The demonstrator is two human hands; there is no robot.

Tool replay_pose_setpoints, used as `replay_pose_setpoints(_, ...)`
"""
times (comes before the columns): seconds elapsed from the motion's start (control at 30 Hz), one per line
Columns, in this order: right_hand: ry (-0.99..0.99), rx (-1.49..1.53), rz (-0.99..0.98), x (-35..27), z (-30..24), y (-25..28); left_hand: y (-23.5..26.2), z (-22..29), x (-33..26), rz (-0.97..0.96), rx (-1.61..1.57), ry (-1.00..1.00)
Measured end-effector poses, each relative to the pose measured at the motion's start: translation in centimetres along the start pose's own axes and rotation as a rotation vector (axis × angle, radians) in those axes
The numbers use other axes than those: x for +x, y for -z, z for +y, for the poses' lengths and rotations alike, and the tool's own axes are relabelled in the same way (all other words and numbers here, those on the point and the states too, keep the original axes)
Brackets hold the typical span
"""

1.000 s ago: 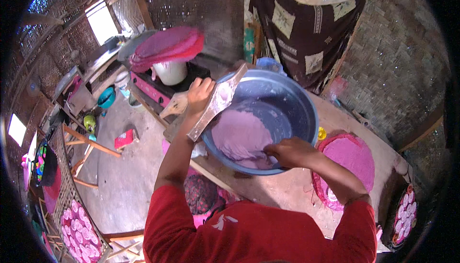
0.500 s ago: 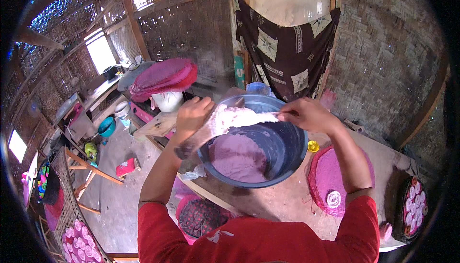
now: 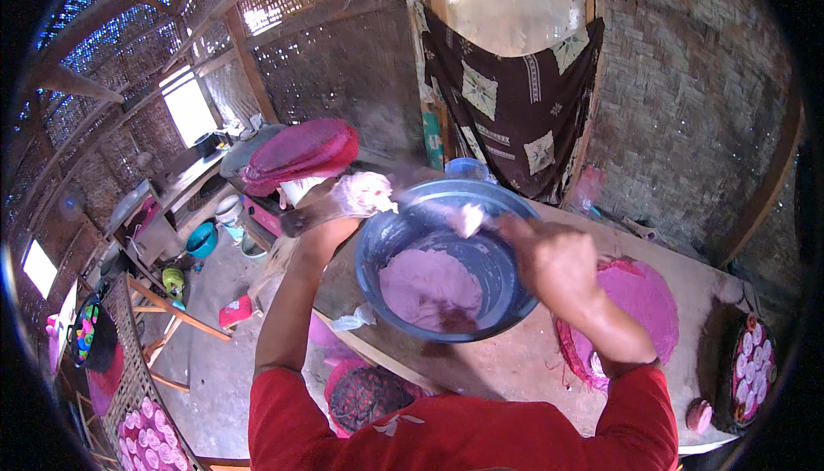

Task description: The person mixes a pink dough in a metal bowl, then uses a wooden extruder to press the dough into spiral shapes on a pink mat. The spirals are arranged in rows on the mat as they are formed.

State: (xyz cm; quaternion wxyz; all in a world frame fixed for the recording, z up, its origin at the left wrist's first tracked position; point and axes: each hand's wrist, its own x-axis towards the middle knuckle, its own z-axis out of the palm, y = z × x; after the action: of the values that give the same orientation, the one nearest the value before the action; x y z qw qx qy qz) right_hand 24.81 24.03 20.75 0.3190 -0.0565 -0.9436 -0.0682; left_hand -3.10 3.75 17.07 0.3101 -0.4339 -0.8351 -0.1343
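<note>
Currently, the left hand (image 3: pixel 336 232) grips a wooden tool (image 3: pixel 311 217) topped with pale paste (image 3: pixel 362 194) at the left of a blue basin (image 3: pixel 505 295), while we cannot tell what the blurred right hand (image 3: pixel 556 256) holds, and tilting could drop paste outside.

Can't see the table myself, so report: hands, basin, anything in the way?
Left hand holding wooden tool, pale mixture on it. Right hand, blurred, hides part of blue basin. Pink mixture inside.

The left hand (image 3: pixel 341 231) holds a wooden tool (image 3: pixel 311 215) bearing pink paste (image 3: pixel 365 194); the blurred right hand (image 3: pixel 560 258) overlaps a blue basin's (image 3: pixel 505 291) rim.
</note>
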Motion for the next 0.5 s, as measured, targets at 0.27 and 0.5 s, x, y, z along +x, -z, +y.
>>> replay_pose_setpoints(0.27, 0.178, -0.098, 0.201, 2.2, 0.8, -2.8, -0.7, 3.2, 1.9, -0.114, -0.112, 0.227)
replay_pose_setpoints(0.5, 0.407, -0.075, 0.158, 2.8, -1.4, -2.8, -0.1, 5.3, -0.1, 0.008, -0.038, -0.203)
